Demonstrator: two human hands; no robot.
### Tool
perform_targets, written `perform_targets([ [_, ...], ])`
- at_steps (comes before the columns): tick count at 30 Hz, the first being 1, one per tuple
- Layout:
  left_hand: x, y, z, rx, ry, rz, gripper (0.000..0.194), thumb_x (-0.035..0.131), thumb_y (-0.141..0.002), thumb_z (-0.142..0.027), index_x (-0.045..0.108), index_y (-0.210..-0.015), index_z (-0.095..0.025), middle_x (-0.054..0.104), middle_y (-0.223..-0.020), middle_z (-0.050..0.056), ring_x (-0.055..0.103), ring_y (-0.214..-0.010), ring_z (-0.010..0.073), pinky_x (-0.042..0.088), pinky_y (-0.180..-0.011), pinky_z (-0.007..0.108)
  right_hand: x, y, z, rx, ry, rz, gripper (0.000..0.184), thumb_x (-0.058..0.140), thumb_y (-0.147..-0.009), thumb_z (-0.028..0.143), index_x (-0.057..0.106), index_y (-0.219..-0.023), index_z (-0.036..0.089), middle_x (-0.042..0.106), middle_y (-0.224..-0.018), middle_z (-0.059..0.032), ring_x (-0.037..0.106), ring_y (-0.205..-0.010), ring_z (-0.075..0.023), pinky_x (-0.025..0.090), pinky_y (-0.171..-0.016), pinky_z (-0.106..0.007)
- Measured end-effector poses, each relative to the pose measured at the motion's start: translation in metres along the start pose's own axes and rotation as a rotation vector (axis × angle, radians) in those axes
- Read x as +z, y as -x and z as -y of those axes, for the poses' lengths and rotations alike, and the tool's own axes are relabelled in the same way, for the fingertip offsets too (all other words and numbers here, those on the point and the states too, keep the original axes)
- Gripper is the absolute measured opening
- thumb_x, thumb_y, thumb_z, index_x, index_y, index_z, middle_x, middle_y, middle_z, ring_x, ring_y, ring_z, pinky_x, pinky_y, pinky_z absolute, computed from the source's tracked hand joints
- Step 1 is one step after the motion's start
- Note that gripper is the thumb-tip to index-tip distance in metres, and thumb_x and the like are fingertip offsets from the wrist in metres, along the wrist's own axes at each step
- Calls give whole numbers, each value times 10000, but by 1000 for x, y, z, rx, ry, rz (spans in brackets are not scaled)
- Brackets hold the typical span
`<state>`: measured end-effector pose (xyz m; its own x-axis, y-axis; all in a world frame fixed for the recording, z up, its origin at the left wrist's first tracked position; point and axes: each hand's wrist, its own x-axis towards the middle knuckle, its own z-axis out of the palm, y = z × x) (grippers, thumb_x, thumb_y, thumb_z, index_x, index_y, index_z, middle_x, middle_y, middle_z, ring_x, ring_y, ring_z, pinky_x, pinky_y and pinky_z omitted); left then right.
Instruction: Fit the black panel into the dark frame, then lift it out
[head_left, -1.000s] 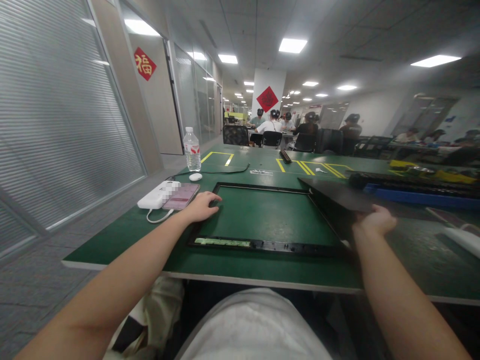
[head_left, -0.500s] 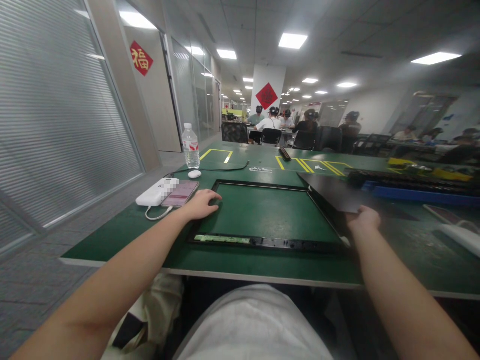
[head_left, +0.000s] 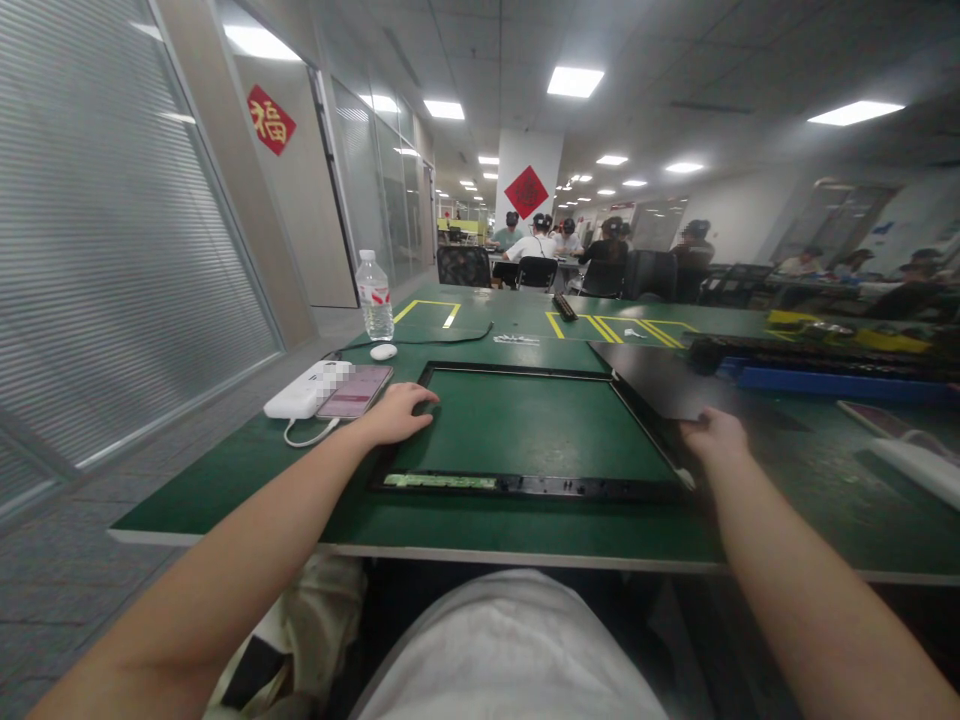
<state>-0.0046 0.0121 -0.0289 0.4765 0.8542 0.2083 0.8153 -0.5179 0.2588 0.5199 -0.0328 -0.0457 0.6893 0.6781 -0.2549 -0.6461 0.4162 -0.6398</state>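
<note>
A black rectangular frame (head_left: 517,372), like a screen bezel, lies flat on the green table with a pale green strip along its near rail. Across its left rail rests my left hand (head_left: 403,412), thumb and fingers apart and slightly curled. My right hand (head_left: 716,437) pinches the near edge of a thin dark panel (head_left: 649,380), which is tilted up beside the frame's right rail. The fingers under the panel are hidden. I cannot tell whether the panel is attached to the frame.
To the left are a white power bank (head_left: 306,390), a phone (head_left: 356,390), a small white case (head_left: 383,352) and a water bottle (head_left: 374,297). A black cable (head_left: 442,341) runs behind the frame. A blue tray (head_left: 832,378) with dark parts stands right. Several people sit beyond.
The whole view has shifted slightly. Both hands stay in about the same place on the frame and the panel, and the panel remains tilted.
</note>
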Motion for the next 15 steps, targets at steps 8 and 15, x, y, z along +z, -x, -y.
perform_targets([
  [8,-1,0,-3,0,-12,-2,443,546,-805,-370,726,-1156,-169,691,-1242,142,596,-1207,323,398,-1094,445,4,1,-1,28,9,-31,313,390,-942,37,629,-1102,159,726,-971,-33,689,-707,-98,616,-674,-223],
  [15,1,0,-1,0,-10,8,441,538,-812,-376,719,-1162,-176,679,-1256,139,583,-1213,322,383,-1105,457,-1,-2,0,78,47,-72,355,362,-955,47,620,-1178,147,713,-1101,-76,701,-811,-112,615,-731,-236],
])
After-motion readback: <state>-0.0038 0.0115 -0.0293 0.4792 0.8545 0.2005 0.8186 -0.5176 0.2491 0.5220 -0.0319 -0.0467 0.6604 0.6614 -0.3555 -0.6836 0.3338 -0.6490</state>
